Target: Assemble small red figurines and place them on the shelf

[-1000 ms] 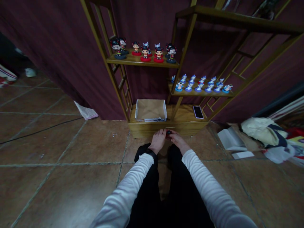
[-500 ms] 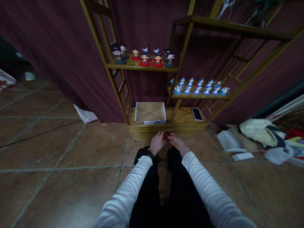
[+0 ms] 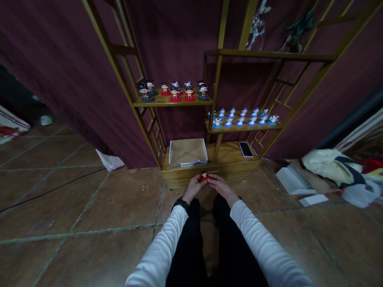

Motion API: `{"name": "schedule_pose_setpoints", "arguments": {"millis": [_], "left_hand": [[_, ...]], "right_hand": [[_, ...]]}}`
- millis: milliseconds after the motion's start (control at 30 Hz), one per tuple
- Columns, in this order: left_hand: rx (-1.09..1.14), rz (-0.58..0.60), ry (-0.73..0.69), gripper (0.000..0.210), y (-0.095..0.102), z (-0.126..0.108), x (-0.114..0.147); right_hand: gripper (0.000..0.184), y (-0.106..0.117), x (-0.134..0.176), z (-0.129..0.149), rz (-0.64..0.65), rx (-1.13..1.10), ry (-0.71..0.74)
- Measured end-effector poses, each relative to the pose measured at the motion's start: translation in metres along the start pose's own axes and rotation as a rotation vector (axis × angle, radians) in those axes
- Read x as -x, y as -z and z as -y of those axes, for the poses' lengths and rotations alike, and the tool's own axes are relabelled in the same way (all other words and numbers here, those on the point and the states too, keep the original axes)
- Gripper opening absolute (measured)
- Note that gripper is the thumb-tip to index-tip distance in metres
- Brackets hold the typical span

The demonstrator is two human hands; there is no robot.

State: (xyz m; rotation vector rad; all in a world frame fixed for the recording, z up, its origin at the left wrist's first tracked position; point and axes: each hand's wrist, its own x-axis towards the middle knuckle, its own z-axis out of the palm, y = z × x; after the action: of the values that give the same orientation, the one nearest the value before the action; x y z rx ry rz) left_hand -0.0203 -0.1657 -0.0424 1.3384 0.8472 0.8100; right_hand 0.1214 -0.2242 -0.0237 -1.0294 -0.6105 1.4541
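Note:
A small figurine [image 3: 204,175] with dark hair and a red base is held between both hands in front of the low wooden shelf unit [image 3: 176,173]. My left hand [image 3: 194,187] grips it from the left, a dark watch on that wrist. From the right, the closed fingers of my right hand [image 3: 220,185] hold the base. Just beyond stands an open cardboard box [image 3: 188,151], its visible inside bare. Similar figurines on red and black bases, such as one red-based figurine [image 3: 189,94], stand on the upper left shelf [image 3: 173,102].
Several blue and white figurines [image 3: 240,121] stand on the right shelf. A phone [image 3: 245,149] lies at the lower right. Glass ornaments [image 3: 257,28] stand higher up. White boxes [image 3: 295,179] and bags [image 3: 329,167] lie on the right floor, a cable [image 3: 56,189] on the left.
The figurine has been turned upright, so its head and front now show. Both hands have shifted slightly. The camera has tilted upward, showing more of the upper shelves.

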Motion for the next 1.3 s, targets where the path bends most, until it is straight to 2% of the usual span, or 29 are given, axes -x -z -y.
{"name": "schedule_pose_setpoints", "arguments": {"millis": [100, 333, 700, 833, 1033, 1300], "left_hand": [[0.076, 0.047, 0.029, 0.031, 0.001, -0.008, 0.005], [0.207, 0.028, 0.069, 0.042, -0.002, -0.031, 0.022], [0.397, 0.024, 0.1, 0.038, -0.004, -0.048, 0.046], [0.414, -0.022, 0.104, 0.038, -0.005, -0.054, 0.052], [0.431, -0.017, 0.087, 0.039, -0.005, -0.069, 0.06], [0.275, -0.169, -0.043, 0.038, -0.004, -0.09, 0.063]], "right_hand": [[0.038, -0.005, 0.003, 0.002, 0.018, 0.006, 0.026], [0.042, -0.011, 0.004, -0.001, -0.008, 0.036, 0.107], [0.038, -0.017, 0.016, -0.003, 0.051, 0.076, 0.164], [0.034, -0.022, 0.021, -0.002, 0.075, 0.057, 0.203], [0.035, -0.028, 0.028, 0.005, 0.112, 0.104, 0.206], [0.038, -0.043, 0.03, 0.02, 0.142, 0.1, 0.191]]}}
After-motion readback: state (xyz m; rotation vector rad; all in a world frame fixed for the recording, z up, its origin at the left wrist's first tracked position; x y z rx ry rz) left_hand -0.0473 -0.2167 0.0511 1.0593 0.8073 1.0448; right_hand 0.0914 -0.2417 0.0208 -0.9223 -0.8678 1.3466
